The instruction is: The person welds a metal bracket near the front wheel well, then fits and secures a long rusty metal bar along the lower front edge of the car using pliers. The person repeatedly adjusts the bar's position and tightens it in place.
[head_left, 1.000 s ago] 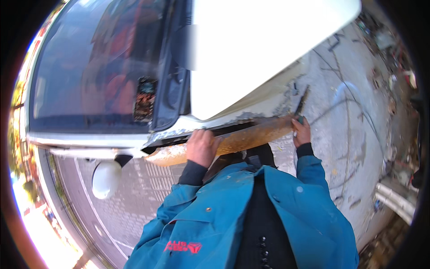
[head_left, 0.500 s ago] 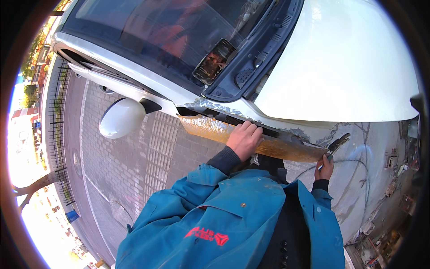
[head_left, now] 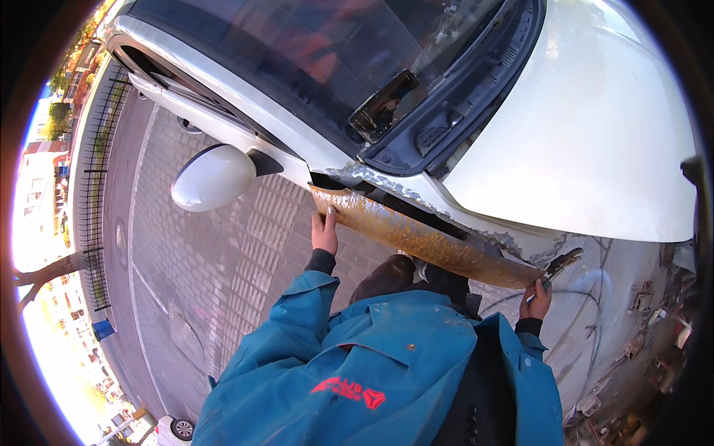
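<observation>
A long, curved fender panel (head_left: 416, 236), rusty brown with flaking yellow and pale patches, sits along the side of a white car below the hood (head_left: 580, 149). My left hand (head_left: 325, 232) grips its left end, fingertips at the edge near the door. At the opposite end my right hand (head_left: 535, 300) is closed on the panel's edge. Just beyond those fingers a dark, jagged piece (head_left: 563, 260) sticks out; whether it belongs to the panel I cannot tell. A dark gap and chipped paint show between the panel and the car body.
The white side mirror (head_left: 213, 178) juts out left of the panel. A dark phone-like slab (head_left: 387, 106) lies at the windshield's lower corner. A cable (head_left: 599, 320) runs over the ground at right, near scattered clutter. Grey paving (head_left: 223, 275) lies beneath.
My left hand has moved left from the panel's upper middle edge to its left end. The right hand stays at the right end. The view has shifted and tilted slightly.
</observation>
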`<act>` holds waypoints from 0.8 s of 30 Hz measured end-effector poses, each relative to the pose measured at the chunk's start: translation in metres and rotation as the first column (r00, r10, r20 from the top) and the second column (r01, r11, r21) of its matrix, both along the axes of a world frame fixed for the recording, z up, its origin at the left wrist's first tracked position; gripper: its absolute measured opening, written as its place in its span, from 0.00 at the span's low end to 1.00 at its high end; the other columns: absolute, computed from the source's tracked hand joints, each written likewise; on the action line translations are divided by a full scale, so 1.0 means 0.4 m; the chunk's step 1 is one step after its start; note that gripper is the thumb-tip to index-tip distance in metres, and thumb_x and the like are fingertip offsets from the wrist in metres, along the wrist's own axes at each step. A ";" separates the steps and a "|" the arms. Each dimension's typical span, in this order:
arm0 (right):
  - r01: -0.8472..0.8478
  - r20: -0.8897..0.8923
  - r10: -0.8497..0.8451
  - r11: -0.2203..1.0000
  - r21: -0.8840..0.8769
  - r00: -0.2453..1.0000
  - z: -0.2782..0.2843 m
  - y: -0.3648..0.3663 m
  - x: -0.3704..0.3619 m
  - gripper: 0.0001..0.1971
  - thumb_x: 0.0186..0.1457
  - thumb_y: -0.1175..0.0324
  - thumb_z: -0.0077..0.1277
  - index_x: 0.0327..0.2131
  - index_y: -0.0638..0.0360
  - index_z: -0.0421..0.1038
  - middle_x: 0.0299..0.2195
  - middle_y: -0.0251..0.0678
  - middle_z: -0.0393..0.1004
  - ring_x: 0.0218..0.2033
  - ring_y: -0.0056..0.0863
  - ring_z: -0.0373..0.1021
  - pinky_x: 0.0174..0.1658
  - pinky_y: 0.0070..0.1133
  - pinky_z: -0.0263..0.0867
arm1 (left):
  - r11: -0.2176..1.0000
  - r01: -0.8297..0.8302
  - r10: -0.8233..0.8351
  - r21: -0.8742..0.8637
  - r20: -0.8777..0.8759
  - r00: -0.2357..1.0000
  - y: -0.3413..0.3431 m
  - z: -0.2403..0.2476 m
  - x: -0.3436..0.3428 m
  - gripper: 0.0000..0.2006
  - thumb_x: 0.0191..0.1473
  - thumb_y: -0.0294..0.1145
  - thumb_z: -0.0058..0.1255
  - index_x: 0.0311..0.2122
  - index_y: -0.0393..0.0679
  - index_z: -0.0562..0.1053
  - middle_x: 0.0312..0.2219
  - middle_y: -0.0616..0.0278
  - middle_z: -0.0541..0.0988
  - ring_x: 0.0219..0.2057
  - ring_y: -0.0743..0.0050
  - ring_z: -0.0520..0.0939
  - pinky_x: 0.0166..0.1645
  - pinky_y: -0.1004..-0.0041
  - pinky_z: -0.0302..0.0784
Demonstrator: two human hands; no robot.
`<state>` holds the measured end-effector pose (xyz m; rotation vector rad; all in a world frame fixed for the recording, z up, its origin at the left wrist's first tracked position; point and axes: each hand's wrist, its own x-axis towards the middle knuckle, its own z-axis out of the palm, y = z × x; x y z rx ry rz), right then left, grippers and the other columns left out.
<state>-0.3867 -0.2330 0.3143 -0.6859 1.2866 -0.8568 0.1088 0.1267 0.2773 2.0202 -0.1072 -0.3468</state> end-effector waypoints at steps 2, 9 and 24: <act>-0.007 0.025 0.006 1.000 0.011 1.000 0.002 -0.002 -0.002 0.06 0.64 0.71 0.57 0.41 0.53 0.70 0.30 0.24 0.69 0.28 0.11 0.63 0.29 0.10 0.59 | 0.998 -0.017 0.018 0.062 -0.008 1.000 -0.002 0.012 -0.005 0.33 0.67 0.62 0.50 0.47 0.31 0.72 0.40 0.48 0.80 0.42 0.62 0.80 0.50 0.65 0.75; -0.026 0.061 0.024 0.999 0.037 0.998 0.016 -0.010 -0.020 0.05 0.65 0.71 0.57 0.41 0.52 0.70 0.29 0.23 0.69 0.27 0.10 0.63 0.29 0.07 0.62 | 0.976 0.013 -0.033 0.219 0.090 0.995 -0.039 0.120 0.009 0.32 0.67 0.63 0.48 0.39 0.34 0.72 0.31 0.43 0.78 0.34 0.49 0.81 0.42 0.58 0.75; -0.010 0.028 0.008 0.998 0.054 1.000 0.052 -0.019 -0.007 0.05 0.67 0.71 0.55 0.44 0.53 0.72 0.34 0.24 0.72 0.29 0.08 0.66 0.30 0.05 0.63 | 0.953 -0.040 -0.017 0.299 0.186 0.982 -0.077 0.148 0.047 0.38 0.61 0.71 0.50 0.32 0.34 0.70 0.28 0.43 0.77 0.33 0.42 0.80 0.39 0.53 0.74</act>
